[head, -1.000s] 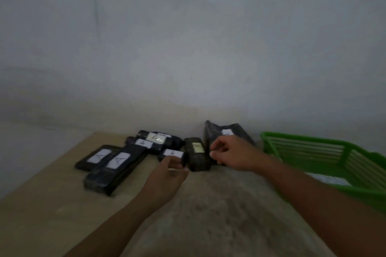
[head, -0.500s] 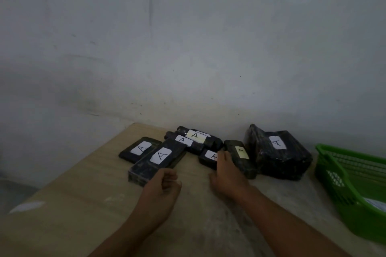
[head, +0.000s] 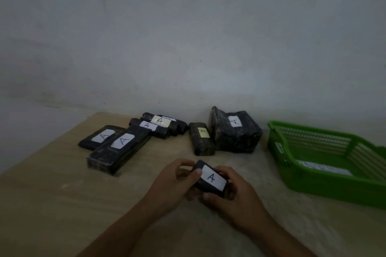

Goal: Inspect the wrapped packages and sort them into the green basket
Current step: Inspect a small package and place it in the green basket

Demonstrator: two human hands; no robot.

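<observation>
I hold a small black package (head: 211, 178) labelled A above the table (head: 52, 194), my left hand (head: 173, 183) and right hand (head: 231, 192) both gripping it; the green basket (head: 325, 165) sits right

Back wall (head: 188, 37) was plain pale grey-white plaster, filling the whole upper field, with faint smudges, one small dark speck near centre and a dim horizontal band low on the left. Bench (head: 52, 204) had a light tan wood-grain top that turned greyer and mottled toward the middle and right; its far edge ran along the foot of the wall, and its left edge crossed the view diagonally, with grey surface beyond it too dim to identify. Light was dim, diffuse and cool-toned, casting only soft shadows.
</observation>
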